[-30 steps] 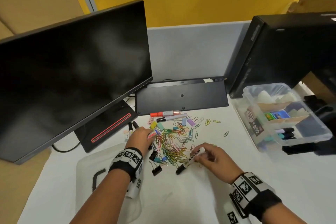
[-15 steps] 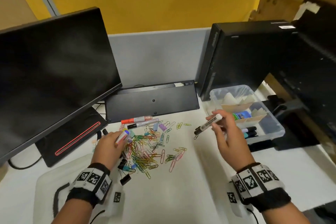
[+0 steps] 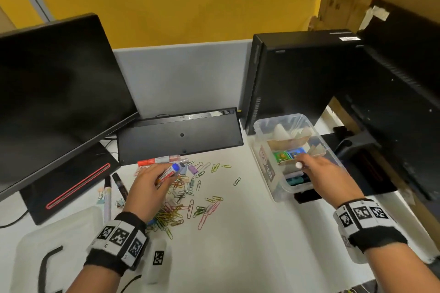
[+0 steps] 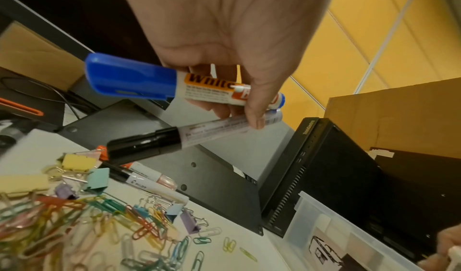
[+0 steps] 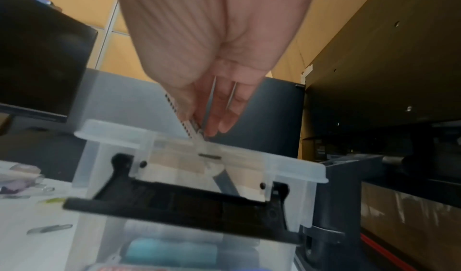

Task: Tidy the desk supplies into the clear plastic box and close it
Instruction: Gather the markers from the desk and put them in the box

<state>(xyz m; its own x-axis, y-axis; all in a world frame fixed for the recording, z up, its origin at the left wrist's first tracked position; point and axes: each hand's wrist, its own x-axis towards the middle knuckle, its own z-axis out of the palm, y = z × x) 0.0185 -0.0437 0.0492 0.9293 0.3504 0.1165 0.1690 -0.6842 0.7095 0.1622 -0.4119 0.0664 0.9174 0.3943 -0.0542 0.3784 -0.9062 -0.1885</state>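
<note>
The clear plastic box (image 3: 256, 129) stands open at the right of the desk, with cards and pens inside. My right hand (image 3: 307, 165) is over it and pinches a white marker (image 3: 298, 164), which points down into the box (image 5: 294, 168) in the right wrist view. My left hand (image 3: 166, 173) is above the pile of coloured paper clips (image 3: 190, 200) and grips two markers: a blue-capped marker (image 4: 154, 84) and a black-capped marker (image 4: 172, 140). A red marker (image 3: 154, 161) lies by the keyboard. The box's lid (image 3: 31, 245) lies at the near left.
A monitor (image 3: 52, 102) stands at the left, an upturned keyboard (image 3: 178, 137) at the back, and a black PC tower (image 3: 297, 78) right behind the box. Two more pens (image 3: 120, 187) lie left of the clips. Binder clips (image 4: 75, 161) sit among them.
My right hand carried the marker from the paper clip pile to the right and now holds it over the box. My left hand lifted its markers off the desk.
</note>
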